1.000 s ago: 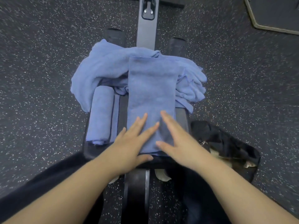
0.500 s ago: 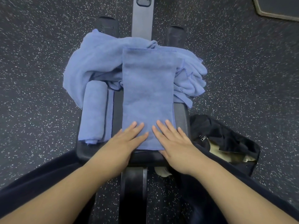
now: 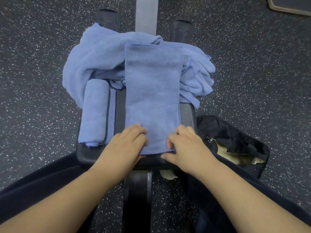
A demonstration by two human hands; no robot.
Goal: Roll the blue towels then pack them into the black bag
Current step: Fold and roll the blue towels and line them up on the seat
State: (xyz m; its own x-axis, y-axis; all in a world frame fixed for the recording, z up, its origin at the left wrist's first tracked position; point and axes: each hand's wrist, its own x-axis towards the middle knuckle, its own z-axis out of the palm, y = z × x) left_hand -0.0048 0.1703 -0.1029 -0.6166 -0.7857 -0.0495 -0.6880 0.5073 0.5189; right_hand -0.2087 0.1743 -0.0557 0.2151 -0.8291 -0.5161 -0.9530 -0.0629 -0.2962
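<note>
**Both hands grip the near edge of a folded blue towel on the bench**

The folded blue towel point(image 3: 152, 98) lies flat as a long strip down the middle of the black bench pad point(image 3: 87, 153), its near hem at the pad's front edge. The left hand point(image 3: 126, 145) and right hand point(image 3: 185, 145) sit on that hem's two corners, fingers curled down onto the cloth and thumbs at the edge, pinching it.

Just to the left on the same pad lies a rolled blue towel point(image 3: 95, 111), lengthwise and apart from the strip. Behind both, a loose heap of blue towels point(image 3: 97, 58) spreads over the far end of the pad and partly under the strip.

The black bag point(image 3: 235, 137) sits open on the speckled floor point(image 3: 33, 81), just right of the bench, with a tan lining showing inside.
</note>
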